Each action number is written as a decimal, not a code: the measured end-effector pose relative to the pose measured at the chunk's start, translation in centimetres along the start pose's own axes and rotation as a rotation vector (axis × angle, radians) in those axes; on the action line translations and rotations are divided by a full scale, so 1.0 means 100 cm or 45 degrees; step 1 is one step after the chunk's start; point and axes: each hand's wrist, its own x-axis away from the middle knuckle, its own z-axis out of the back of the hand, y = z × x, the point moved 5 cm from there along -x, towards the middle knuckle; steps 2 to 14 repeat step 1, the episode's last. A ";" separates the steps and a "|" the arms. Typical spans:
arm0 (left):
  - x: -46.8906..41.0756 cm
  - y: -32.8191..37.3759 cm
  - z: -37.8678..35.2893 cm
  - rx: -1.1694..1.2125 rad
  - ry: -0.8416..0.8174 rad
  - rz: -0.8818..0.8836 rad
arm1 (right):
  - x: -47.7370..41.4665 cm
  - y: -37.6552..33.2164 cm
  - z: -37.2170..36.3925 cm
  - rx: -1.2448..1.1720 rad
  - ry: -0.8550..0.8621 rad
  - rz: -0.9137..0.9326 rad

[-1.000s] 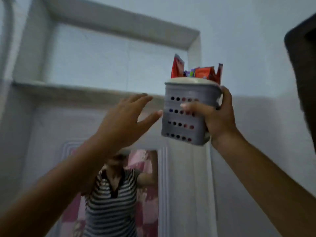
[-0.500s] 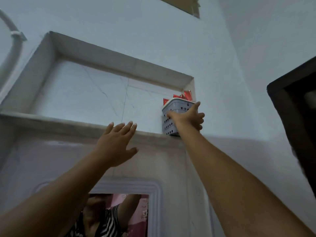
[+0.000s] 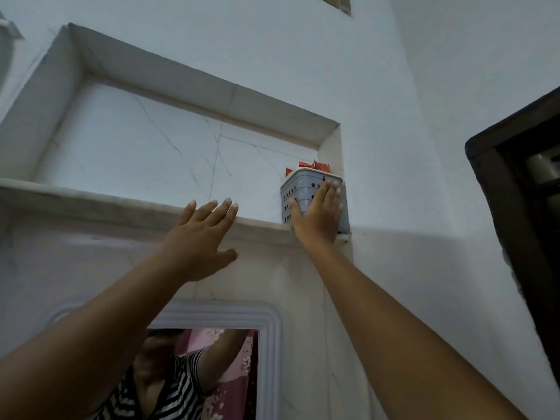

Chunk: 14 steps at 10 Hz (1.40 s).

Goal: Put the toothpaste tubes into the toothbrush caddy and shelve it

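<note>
Up on the far right end of the shelf (image 3: 121,207), tight in the niche corner: grey caddy (image 3: 295,189) with rows of holes, red toothpaste tubes (image 3: 315,165) poking just above its rim, printing too small to read. Right hand (image 3: 316,215) flat against the caddy front, fingers straight and spread, hiding most of it. Left hand (image 3: 197,237) open, empty, fingers at the shelf edge. Below, mirror (image 3: 212,374) cut off by the frame edge
</note>
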 end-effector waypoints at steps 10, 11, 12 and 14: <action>0.002 0.005 0.011 -0.002 -0.030 0.021 | 0.038 -0.006 0.009 -0.096 -0.110 0.071; 0.002 0.005 0.011 -0.002 -0.030 0.021 | 0.038 -0.006 0.009 -0.096 -0.110 0.071; 0.002 0.005 0.011 -0.002 -0.030 0.021 | 0.038 -0.006 0.009 -0.096 -0.110 0.071; 0.002 0.005 0.011 -0.002 -0.030 0.021 | 0.038 -0.006 0.009 -0.096 -0.110 0.071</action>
